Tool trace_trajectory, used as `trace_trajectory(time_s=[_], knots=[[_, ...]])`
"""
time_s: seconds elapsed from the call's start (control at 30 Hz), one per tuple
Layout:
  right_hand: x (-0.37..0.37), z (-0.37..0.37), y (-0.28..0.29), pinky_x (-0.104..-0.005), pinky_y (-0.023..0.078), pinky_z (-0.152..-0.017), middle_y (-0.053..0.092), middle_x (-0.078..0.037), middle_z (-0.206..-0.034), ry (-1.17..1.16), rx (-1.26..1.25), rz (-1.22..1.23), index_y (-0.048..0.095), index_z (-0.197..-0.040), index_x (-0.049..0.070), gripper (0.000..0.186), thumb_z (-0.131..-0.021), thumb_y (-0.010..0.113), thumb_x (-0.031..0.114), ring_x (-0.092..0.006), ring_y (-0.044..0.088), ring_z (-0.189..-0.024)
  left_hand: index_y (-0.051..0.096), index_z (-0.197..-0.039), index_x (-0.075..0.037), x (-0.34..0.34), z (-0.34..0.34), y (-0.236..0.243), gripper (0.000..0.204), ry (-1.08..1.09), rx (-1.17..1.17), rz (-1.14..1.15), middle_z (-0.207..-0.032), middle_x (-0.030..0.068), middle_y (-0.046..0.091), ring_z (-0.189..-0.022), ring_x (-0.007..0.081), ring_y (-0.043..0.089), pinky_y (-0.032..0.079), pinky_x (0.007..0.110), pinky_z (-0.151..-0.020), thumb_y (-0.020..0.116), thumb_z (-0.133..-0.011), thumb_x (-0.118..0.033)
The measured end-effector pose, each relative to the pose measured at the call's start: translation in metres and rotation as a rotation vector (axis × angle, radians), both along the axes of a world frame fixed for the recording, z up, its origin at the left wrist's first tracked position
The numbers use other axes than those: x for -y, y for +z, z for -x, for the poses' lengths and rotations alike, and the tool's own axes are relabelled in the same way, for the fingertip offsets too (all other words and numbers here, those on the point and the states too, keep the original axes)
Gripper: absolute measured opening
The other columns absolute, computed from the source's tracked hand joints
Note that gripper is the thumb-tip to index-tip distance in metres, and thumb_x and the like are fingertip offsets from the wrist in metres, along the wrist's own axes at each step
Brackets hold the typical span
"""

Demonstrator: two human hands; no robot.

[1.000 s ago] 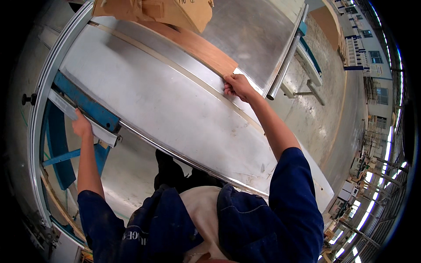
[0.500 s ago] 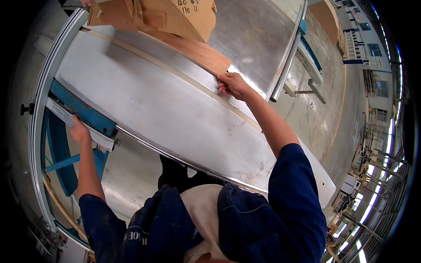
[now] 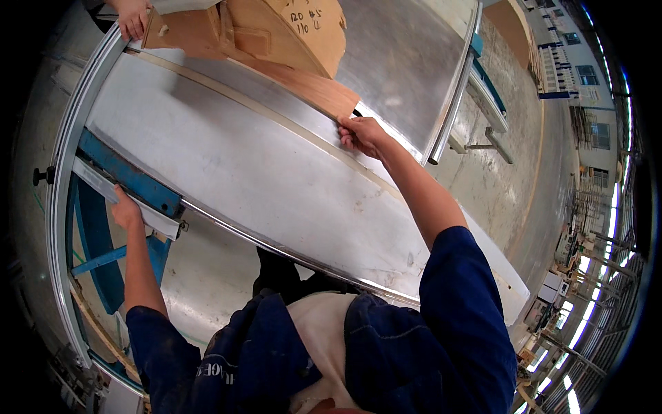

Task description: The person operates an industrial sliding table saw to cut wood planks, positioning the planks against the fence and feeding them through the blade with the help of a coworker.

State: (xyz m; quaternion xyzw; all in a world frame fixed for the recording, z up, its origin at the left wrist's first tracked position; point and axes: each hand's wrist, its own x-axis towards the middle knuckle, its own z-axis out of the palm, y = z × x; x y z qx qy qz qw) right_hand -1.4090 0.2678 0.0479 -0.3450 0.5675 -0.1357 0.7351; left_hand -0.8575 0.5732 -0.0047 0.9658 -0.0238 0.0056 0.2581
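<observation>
A thin reddish-brown wooden board (image 3: 321,91) lies on the pale metal machine table (image 3: 248,172), partly hidden beneath a brown cardboard-like piece with handwriting (image 3: 303,48). My right hand (image 3: 363,136) is closed on the board's near right corner, thumb above and fingers curled under. Away to the left, my left hand (image 3: 126,209) grips a flat grey metal bar (image 3: 160,219) along the table's near left side, its fingers partly hidden by the bar. Another person's hand (image 3: 132,17) rests at the far left, beside the end of the brown pieces.
A pale strip (image 3: 276,131) runs lengthwise along the table. A blue beam (image 3: 127,169) and a silver rail frame (image 3: 63,159) stand at the left, with a black knob (image 3: 43,175). Beyond the table at right is a metal roller bar (image 3: 452,96).
The board and my right hand have shifted slightly left. The other person's hand has come further into view at the far left. My left hand stays on the bar.
</observation>
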Motion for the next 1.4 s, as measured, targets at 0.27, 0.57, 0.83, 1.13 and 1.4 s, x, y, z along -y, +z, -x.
trace_trajectory(time_s=[0.27,0.57,0.83,1.13,1.4], knots=[[-0.007,-0.008,-0.007,-0.0224,0.048,-0.043,0.061,-0.006,-0.069,-0.34,-0.108,0.12,0.059,-0.073,0.003,0.024,-0.084,0.08,0.005,-0.0128,0.057,-0.051,0.063,-0.117,0.014,0.004,0.006,0.007,0.097,0.007,-0.034,0.007,-0.118,0.0336,0.064,-0.115,0.0461,0.06,0.045,0.051,-0.102,0.046,-0.087,-0.077],[-0.007,-0.018,-0.016,-0.0184,0.052,-0.044,0.062,-0.006,-0.072,-0.542,-0.021,-0.025,0.06,-0.074,0.002,0.021,-0.083,0.08,0.001,-0.0121,0.058,-0.054,0.064,-0.112,0.014,0.001,-0.01,-0.006,0.094,0.028,-0.03,-0.038,-0.113,0.0331,0.066,-0.111,0.0466,0.063,0.047,0.051,-0.1,0.05,-0.086,-0.075],[-0.007,-0.016,-0.008,-0.0179,0.053,-0.044,0.063,-0.006,-0.073,-0.533,0.014,-0.098,0.06,-0.08,0.002,0.019,-0.084,0.078,0.003,-0.0124,0.059,-0.054,0.068,-0.104,0.013,0.003,-0.007,0.001,0.091,0.002,-0.021,-0.005,-0.106,0.0323,0.068,-0.102,0.0469,0.067,0.051,0.052,-0.091,0.051,-0.086,-0.075],[-0.006,-0.018,-0.011,-0.0177,0.053,-0.043,0.063,-0.005,-0.071,-0.487,-0.017,-0.106,0.061,-0.08,0.002,0.018,-0.085,0.078,0.005,-0.0112,0.059,-0.053,0.068,-0.103,0.013,-0.001,-0.013,-0.008,0.09,0.022,-0.018,0.007,-0.105,0.0325,0.068,-0.1,0.0461,0.067,0.051,0.053,-0.091,0.053,-0.086,-0.074],[-0.008,-0.023,-0.009,-0.0183,0.049,-0.041,0.062,-0.006,-0.07,-0.493,0.0,-0.077,0.062,-0.079,0.001,0.018,-0.085,0.078,0.005,-0.0112,0.057,-0.052,0.068,-0.105,0.014,-0.003,-0.011,-0.001,0.093,0.022,0.012,0.029,-0.108,0.033,0.067,-0.106,0.0464,0.065,0.049,0.053,-0.095,0.051,-0.086,-0.075]])
